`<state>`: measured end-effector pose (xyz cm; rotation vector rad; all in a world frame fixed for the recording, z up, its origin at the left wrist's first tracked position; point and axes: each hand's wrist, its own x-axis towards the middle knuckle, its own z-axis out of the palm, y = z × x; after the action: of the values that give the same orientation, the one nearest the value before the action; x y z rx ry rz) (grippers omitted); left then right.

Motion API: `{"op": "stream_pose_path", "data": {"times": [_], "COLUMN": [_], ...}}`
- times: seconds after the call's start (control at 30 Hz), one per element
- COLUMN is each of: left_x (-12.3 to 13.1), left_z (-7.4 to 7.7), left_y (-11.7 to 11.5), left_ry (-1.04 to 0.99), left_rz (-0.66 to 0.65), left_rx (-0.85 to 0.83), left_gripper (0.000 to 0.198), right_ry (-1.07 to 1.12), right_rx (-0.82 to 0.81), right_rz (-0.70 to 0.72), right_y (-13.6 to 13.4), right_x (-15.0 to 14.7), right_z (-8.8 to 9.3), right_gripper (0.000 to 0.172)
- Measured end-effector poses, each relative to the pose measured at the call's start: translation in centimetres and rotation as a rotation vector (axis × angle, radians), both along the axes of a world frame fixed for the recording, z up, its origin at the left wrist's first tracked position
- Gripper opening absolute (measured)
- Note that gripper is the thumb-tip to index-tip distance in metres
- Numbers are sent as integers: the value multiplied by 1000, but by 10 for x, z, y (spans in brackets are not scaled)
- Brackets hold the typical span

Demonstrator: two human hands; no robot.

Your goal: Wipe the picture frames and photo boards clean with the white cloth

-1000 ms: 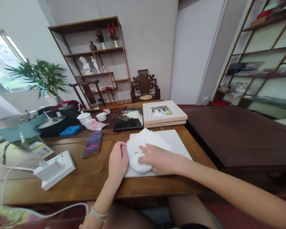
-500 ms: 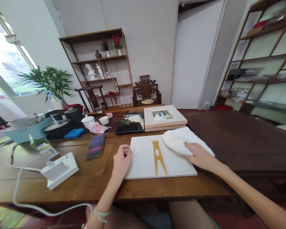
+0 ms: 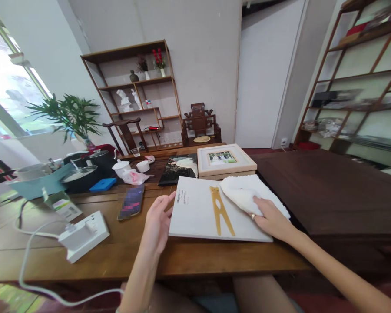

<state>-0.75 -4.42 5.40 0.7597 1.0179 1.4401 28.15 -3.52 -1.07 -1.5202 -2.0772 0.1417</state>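
Note:
A flat white board [image 3: 198, 213] with a gold clothes-peg shape [image 3: 222, 211] printed on it lies on the wooden table [image 3: 124, 256] in front of me. My right hand [image 3: 271, 218] presses a white cloth [image 3: 244, 194] onto the board's right part, fingers curled over the cloth. My left hand [image 3: 159, 221] hovers at the board's left edge, fingers stretched out and apart, holding nothing.
Behind the board lie a dark photo print [image 3: 179, 168] and a framed picture [image 3: 225, 160]. To the left are a phone [image 3: 130, 207], a white power strip [image 3: 84, 235] with cable, a blue tray [image 3: 35, 184], pots and cups. A darker table [image 3: 332, 191] adjoins at the right.
My right hand swept the cloth from the board's left to its right, uncovering the gold shape. My left hand lifted off the board's edge and opened.

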Motion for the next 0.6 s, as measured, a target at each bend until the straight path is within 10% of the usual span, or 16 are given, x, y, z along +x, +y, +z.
{"op": "stream_pose_path", "data": {"times": [0.3,0.6], "left_x": [29,46], "left_z": [17,32], "left_y": [-28,-44], "left_ry": [-1,-11], "left_rz": [143,207], "left_rx": [71,185], "left_gripper": [25,25], "right_ry": [-93,424], "right_rx": [275,57], "right_rz": [435,283], "right_y": [-51,-34], "right_x": [-60,-34], "right_z": [40,11], "right_gripper": [12,51]}}
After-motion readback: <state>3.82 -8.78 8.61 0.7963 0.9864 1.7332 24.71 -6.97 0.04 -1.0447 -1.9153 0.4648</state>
